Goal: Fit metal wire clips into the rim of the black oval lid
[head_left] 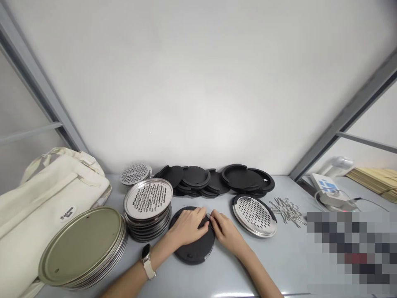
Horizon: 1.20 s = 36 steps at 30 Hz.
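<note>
A black round lid [194, 247] lies flat on the grey table in front of me. My left hand [186, 226] rests on its top, fingers curled toward the right edge. My right hand [223, 229] meets it at that edge, and a small metal clip [209, 217] is pinched between the fingertips of both hands. Just to the right lies a perforated metal grater disc in a black rim [254, 215]. A stack of bare grater discs [148, 206] stands to the left of the lid.
Loose black lids [217, 180] are piled along the back wall. A heap of metal wire clips [287, 211] lies at the right. Stacked greenish metal plates [83, 247] and a cream cloth bag [40, 198] fill the left. A white device [328, 188] sits far right.
</note>
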### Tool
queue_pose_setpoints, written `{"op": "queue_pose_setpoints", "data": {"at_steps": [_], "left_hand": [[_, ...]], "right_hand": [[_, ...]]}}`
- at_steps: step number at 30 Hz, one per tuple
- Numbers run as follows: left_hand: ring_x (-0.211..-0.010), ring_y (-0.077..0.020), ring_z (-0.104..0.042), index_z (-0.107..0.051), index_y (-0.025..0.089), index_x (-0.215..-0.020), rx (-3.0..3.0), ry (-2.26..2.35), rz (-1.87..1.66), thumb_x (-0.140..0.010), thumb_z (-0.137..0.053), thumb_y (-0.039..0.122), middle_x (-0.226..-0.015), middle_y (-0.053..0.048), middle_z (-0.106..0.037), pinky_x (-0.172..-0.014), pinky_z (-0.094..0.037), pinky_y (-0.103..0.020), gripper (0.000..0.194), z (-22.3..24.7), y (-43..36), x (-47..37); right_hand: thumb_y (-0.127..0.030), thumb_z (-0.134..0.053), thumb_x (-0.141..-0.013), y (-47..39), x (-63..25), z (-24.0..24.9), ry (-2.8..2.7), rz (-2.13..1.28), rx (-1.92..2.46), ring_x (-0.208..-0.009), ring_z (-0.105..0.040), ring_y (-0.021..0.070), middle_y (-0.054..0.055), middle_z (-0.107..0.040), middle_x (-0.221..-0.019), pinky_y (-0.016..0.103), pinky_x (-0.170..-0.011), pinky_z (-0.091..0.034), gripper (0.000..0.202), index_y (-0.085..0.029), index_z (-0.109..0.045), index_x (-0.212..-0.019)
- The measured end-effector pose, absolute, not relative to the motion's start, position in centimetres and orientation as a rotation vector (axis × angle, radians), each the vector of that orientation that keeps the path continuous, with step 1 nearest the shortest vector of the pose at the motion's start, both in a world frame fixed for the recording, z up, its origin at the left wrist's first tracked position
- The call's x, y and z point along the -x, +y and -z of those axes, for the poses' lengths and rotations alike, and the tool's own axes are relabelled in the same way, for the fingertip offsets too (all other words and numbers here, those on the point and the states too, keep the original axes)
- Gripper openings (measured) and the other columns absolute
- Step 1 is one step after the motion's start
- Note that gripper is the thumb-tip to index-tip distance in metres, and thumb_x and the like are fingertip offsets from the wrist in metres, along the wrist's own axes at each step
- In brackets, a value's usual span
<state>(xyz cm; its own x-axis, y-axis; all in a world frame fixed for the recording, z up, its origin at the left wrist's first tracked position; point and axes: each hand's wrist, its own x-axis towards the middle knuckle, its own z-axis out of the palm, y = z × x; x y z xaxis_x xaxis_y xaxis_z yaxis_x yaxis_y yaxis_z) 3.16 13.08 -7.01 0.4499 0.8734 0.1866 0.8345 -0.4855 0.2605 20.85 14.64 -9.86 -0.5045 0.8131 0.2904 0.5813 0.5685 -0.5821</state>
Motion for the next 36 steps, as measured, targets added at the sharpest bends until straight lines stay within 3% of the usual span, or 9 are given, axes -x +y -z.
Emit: {"op": "queue_pose_setpoints", "data": {"at_steps": [6, 19, 29, 36], "left_hand": [[-0.083, -0.0214, -0.060, -0.045, 0.023, -0.118, -2.564, 1.455, -0.461, -0.090, -0.041, 0.029, -0.096, -0.004, -0.060, -0.070, -0.042, -0.030, 0.028, 6.79, 12.95, -3.17], [-0.085, -0.0220, -0.060, -0.049, 0.022, -0.108, -2.552, 1.440, -0.481, -0.090, -0.041, 0.027, -0.097, -0.004, -0.060, -0.071, -0.042, -0.031, 0.021, 7.07, 13.00, -3.14], [-0.078, -0.0238, -0.062, -0.041, 0.018, -0.103, -2.522, 1.497, -0.434, -0.088, -0.043, 0.029, -0.087, -0.005, -0.061, -0.066, -0.043, -0.031, 0.018, 6.61, 13.05, -3.07], [-0.078, -0.0259, -0.063, -0.036, 0.018, -0.111, -2.540, 1.471, -0.431, -0.089, -0.042, 0.030, -0.087, -0.005, -0.063, -0.066, -0.044, -0.033, 0.026, 6.68, 13.07, -2.97]], "right_hand": [[-0.021, -0.032, -0.093, 14.68, -20.87, 10.06, -2.250, -0.577, 1.113, -0.068, -0.051, 0.0171, 0.001, -0.053, -0.073, 0.027, -0.061, -0.039, 0.014, -0.022, -0.040, -0.082], [-0.030, -0.033, -0.094, 14.56, -20.74, 9.95, -2.146, -0.889, 1.073, -0.053, -0.033, 0.0112, -0.007, -0.032, -0.058, 0.023, -0.051, -0.027, 0.024, -0.022, -0.032, -0.071], [-0.031, -0.033, -0.094, 14.68, -20.53, 10.26, -2.135, -0.761, 1.121, -0.053, -0.039, 0.0114, -0.006, -0.038, -0.059, 0.023, -0.053, -0.029, 0.026, -0.022, -0.031, -0.070], [-0.031, -0.032, -0.095, 15.02, -20.59, 10.89, -2.156, -0.634, 1.173, -0.056, -0.042, 0.0139, -0.004, -0.042, -0.060, 0.024, -0.055, -0.031, 0.025, -0.022, -0.033, -0.071]]}}
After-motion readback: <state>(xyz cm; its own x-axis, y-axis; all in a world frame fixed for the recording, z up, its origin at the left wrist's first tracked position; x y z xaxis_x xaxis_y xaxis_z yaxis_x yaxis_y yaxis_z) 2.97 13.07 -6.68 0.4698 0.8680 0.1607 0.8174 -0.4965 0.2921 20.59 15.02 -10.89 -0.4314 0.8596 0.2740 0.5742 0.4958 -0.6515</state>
